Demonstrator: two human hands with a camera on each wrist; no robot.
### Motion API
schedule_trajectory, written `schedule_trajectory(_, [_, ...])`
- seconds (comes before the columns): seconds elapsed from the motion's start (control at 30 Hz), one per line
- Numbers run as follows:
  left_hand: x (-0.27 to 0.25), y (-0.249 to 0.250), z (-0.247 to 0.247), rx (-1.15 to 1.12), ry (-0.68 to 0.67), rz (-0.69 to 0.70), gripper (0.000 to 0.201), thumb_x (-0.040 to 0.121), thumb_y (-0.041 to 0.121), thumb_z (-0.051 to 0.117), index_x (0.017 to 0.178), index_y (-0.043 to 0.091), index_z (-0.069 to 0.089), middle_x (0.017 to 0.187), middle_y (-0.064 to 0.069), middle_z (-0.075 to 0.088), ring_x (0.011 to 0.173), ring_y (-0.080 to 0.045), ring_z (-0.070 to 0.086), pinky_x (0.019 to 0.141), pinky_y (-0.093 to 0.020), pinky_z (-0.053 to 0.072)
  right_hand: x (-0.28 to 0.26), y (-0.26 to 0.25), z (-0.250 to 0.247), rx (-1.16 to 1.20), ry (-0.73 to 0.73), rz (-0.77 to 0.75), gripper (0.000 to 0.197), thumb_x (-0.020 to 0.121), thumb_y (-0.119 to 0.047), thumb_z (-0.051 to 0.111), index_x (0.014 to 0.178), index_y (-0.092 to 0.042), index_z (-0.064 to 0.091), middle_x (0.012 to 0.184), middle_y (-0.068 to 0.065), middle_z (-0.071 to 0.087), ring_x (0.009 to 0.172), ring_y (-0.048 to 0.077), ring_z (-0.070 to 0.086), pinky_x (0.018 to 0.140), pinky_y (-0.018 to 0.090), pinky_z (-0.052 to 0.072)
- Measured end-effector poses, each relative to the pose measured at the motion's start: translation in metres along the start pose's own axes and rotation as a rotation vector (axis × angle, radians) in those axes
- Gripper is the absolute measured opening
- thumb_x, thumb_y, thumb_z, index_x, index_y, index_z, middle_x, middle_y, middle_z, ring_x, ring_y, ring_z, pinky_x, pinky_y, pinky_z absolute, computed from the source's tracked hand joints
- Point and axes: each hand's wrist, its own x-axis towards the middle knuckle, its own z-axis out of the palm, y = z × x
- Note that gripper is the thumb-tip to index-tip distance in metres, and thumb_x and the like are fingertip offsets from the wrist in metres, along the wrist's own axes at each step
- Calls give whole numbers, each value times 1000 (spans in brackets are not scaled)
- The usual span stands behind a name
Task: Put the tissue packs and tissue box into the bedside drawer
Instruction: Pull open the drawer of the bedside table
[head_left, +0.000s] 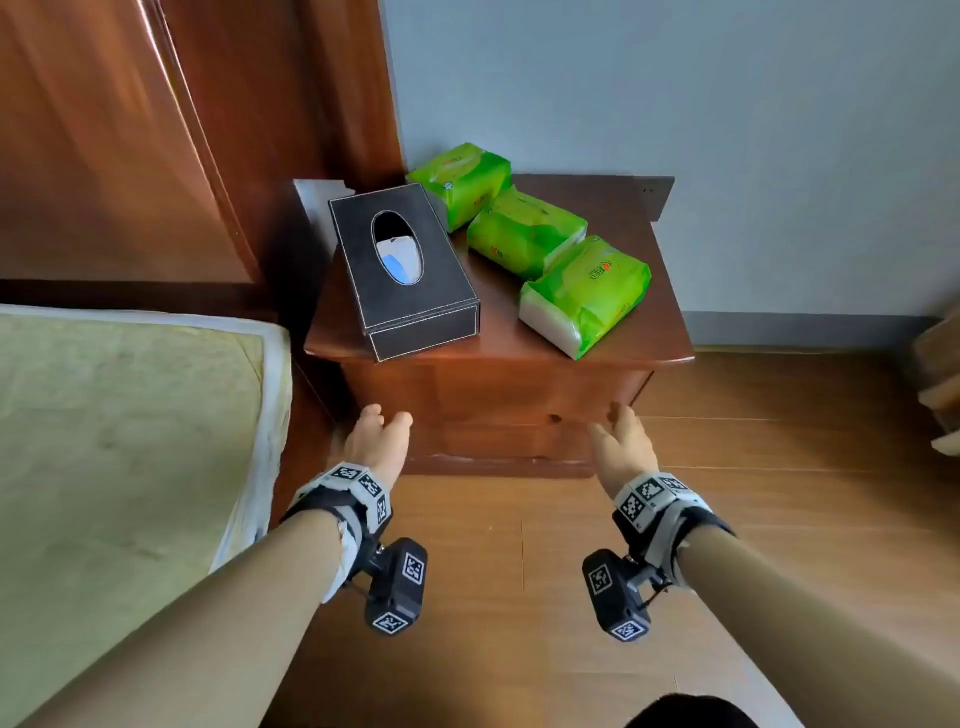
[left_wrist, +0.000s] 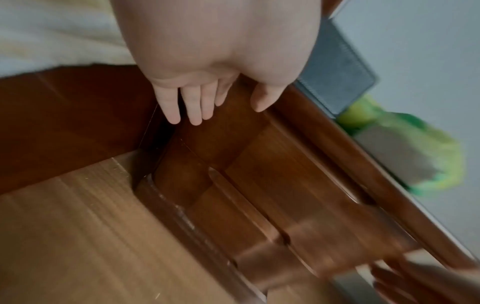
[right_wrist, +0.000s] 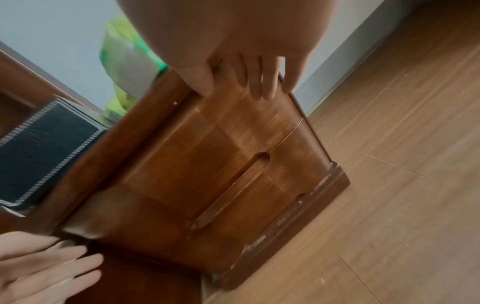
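A black tissue box (head_left: 405, 270) with an oval slot lies on the left of the wooden bedside table (head_left: 498, 343). Three green tissue packs (head_left: 460, 182) (head_left: 527, 231) (head_left: 587, 293) lie in a row on its right. Both drawers (head_left: 493, 395) are closed. My left hand (head_left: 382, 434) is open, with straight fingers (left_wrist: 193, 107) in front of the cabinet's left front corner. My right hand (head_left: 621, 441) is open near the right front corner, its fingers (right_wrist: 267, 82) close to the upper drawer front (right_wrist: 207, 144). Neither hand holds anything.
A bed with a greenish mattress (head_left: 124, 441) stands to the left, against a dark wooden headboard (head_left: 156, 130). A grey wall (head_left: 675, 93) is behind the table. Wooden floor (head_left: 753, 493) stretches to the right, with some wooden object (head_left: 940, 384) at the far right edge.
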Motion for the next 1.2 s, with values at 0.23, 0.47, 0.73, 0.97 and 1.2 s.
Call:
schedule_trajectory(0.23, [87,-23,34,-292,335,39,64,93,25,56,149,6,32,150,-16,43,134,-39,45,109,-46,33,73,35,33,125,462,-170,72,85,-11,61,146,4,25,147,24,29,130,43,41,108,44,33])
schedule_trajectory(0.47, [112,-40,55,-339,522,93,52,88,14,56,137,2,42,144,-17,43,126,-40,48,103,-42,35,99,61,37,205,547,-280,63,74,-26,55,130,1,42,132,23,43,120,41,47,102,46,39])
schedule_trajectory(0.73, [109,-44,34,-229,421,114,47,88,16,52,133,5,43,136,-18,52,117,-42,53,95,-44,40,96,55,35,298,526,-183,54,77,-22,56,127,-5,46,132,18,49,112,40,56,100,46,43])
schedule_trajectory(0.97, [106,-50,28,-270,361,165,49,88,15,55,136,8,45,134,-14,56,116,-38,54,89,-36,38,77,61,43,309,489,-128,40,83,-19,57,122,-9,52,124,12,57,108,36,58,95,41,43])
schedule_trajectory(1.2, [101,-53,18,-214,385,377,59,90,11,58,145,12,37,145,-7,45,124,-26,54,98,-35,41,90,49,134,307,-142,23,38,66,-24,46,95,-15,69,100,15,72,91,34,69,78,44,60])
